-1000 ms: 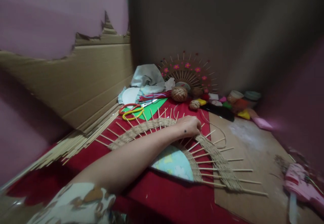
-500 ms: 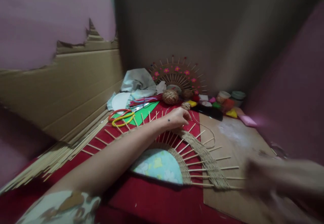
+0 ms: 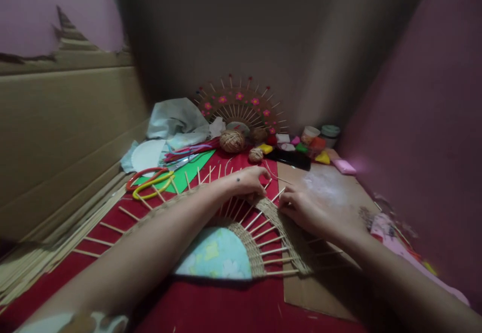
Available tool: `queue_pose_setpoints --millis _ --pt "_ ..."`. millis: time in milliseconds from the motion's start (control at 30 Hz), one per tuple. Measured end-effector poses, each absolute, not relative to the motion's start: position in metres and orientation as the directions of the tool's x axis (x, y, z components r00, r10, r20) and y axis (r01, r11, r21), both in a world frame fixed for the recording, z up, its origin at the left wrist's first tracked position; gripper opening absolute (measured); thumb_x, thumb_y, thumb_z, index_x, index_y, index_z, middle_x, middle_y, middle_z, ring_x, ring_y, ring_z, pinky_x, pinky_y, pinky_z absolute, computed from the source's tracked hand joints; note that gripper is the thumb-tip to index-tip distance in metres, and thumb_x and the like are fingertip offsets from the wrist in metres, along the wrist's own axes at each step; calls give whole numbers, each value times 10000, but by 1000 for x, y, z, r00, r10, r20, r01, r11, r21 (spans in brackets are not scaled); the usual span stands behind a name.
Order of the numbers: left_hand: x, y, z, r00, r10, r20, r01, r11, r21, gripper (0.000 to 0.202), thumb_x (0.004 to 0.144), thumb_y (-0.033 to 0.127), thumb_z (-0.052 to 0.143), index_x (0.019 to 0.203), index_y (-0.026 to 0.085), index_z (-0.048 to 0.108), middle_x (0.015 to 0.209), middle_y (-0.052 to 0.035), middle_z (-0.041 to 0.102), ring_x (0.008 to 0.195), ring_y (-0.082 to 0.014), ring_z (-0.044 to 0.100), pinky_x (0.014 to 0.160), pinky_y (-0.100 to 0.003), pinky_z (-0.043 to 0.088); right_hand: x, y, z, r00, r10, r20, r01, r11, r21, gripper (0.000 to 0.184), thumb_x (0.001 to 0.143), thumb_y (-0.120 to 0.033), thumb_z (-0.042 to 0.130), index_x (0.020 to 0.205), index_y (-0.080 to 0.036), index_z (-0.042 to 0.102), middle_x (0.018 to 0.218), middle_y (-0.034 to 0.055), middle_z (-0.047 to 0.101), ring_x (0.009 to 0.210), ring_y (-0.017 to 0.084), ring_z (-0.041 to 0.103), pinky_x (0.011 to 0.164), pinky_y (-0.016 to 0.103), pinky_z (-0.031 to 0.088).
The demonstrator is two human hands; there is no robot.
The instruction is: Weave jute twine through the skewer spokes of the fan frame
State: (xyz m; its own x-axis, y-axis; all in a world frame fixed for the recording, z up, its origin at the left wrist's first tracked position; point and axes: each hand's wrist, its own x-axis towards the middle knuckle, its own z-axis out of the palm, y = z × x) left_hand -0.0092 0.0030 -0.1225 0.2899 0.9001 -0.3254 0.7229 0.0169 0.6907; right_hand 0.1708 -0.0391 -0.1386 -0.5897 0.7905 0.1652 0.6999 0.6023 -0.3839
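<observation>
A half-round woven fan (image 3: 259, 262) lies flat, with thin sticks spreading from a fabric-covered centre (image 3: 213, 253) and twine woven between them. At the top of its outer woven band, my left hand (image 3: 250, 180) is closed with curled fingers around the sticks and weave; its fingertips are partly hidden. My right hand (image 3: 301, 207) is closed in a pinch just right of it, over the band. A strand of twine (image 3: 277, 177) reaches from near the left fingers to the right fingertips. Behind the hands sits a small twine ball (image 3: 255, 154).
Orange and yellow-handled scissors (image 3: 152, 185) rest on green paper (image 3: 194, 170). A larger twine ball (image 3: 231, 141), a flowered fan (image 3: 239, 102) and small coloured packs stand behind. Loose sticks (image 3: 33, 252) line the left by cardboard (image 3: 68, 107). A brown board (image 3: 320, 295) lies right.
My right hand has come in from the far right to the woven band beside my left hand. My left hand stays at the band's top. The view has shifted right.
</observation>
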Motion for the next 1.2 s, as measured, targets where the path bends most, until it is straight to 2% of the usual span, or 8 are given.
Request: queue_pose_setpoints --millis 133,233,333,467,700,900,1000,1200 --pt "-11 11 -125 364 829 -425 693 63 718 567 708 188 594 1244 231 412 429 53 522 295 -96 431 348 -180 319 169 -38 -139 -594 779 202 681 620 -389 206 758 -117 423 611 -198 543 666 19 552 649 129 507 607 231 359" --pt "-11 13 -124 412 782 -467 643 113 757 566 717 175 584 1245 218 387 502 22 578 301 -94 449 358 -191 338 168 -39 -137 -569 799 195 739 601 -304 218 777 -141 397 616 -197 534 578 16 521 584 133 472 555 246 315" --pt "-10 10 -124 423 767 -482 597 164 785 597 695 185 621 1240 225 380 617 4 613 341 -95 499 373 -191 351 170 -39 -138 -554 814 172 775 580 -251 187 792 -164 397 667 -184 535 639 31 549 567 124 446 531 249 285" --pt "-7 4 -127 407 812 -419 606 103 789 583 675 219 652 1210 227 421 636 15 594 401 -103 540 381 -184 362 172 -34 -143 -512 848 140 772 525 -358 103 786 -185 434 749 -174 530 729 40 586 613 122 468 538 234 296" --pt "-6 1 -129 431 831 -352 669 -32 743 375 687 302 623 1044 196 578 511 42 530 417 -106 529 365 -171 327 177 -30 -132 -500 863 66 704 450 -549 113 802 -195 413 736 -172 501 616 5 575 544 110 470 523 224 321" --pt "-7 -2 -128 424 840 -339 724 -90 684 223 700 295 561 846 157 659 456 37 505 377 -88 464 372 -187 292 193 -23 -119 -481 874 59 803 467 -371 136 681 -106 480 662 -172 598 629 16 607 579 121 494 545 232 327" --pt "-7 -1 -130 436 854 -285 748 -168 643 238 708 345 537 751 150 666 459 24 516 401 -92 475 395 -193 302 201 -20 -117 -411 911 28 844 392 -367 158 666 -104 493 662 -177 633 624 19 626 574 123 517 526 227 328" --pt "-4 -2 -131 434 868 -243 796 -243 554 260 698 372 544 790 182 697 522 16 575 495 -117 526 488 -216 362 210 -13 -127 -333 943 24 889 322 -326 153 703 -166 518 679 -196 666 635 21 644 571 129 526 513 229 328"
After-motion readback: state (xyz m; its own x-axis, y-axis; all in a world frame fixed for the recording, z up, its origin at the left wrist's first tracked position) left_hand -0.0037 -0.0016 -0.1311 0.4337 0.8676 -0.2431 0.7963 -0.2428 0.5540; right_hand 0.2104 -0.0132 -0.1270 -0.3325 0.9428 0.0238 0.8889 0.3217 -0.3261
